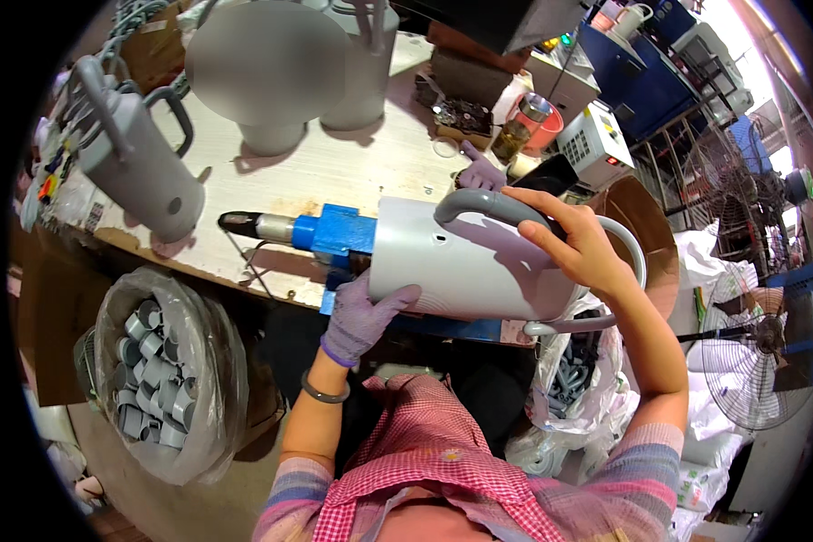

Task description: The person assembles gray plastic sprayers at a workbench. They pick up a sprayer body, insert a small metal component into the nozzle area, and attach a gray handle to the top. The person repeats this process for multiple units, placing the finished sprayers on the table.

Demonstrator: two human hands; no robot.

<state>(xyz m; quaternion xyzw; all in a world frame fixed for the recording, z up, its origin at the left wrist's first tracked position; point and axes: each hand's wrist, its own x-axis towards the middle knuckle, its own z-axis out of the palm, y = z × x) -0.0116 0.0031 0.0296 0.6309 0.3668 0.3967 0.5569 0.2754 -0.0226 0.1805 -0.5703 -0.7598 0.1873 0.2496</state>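
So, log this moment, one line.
left hand, purple-gloved: on grey cylindrical watering can; right hand, bare: on dark grey curved handle; blue metal device: at can's end

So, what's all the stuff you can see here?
Jug: 1, grey, in hands
Handle: 1, dark grey, on jug
Standing jugs: at least 3, grey, on table
Table: 1, white, middle
Fixture: 1, blue, left of jug
Loose glove: 1, purple, beyond jug
Tub: 1, pink, upper right
Left bag: 1, clear, lower left
Pieces: many, grey, inside it
Right bag: 1, whitish, lower right
Fan: at least 1, dark, far right
Clutter: lots, mixed colours, upper right
Apron: 1, checked pink, lower middle
Left hand: 1, gloved purple, on jug
Right hand: 1, bare, on handle
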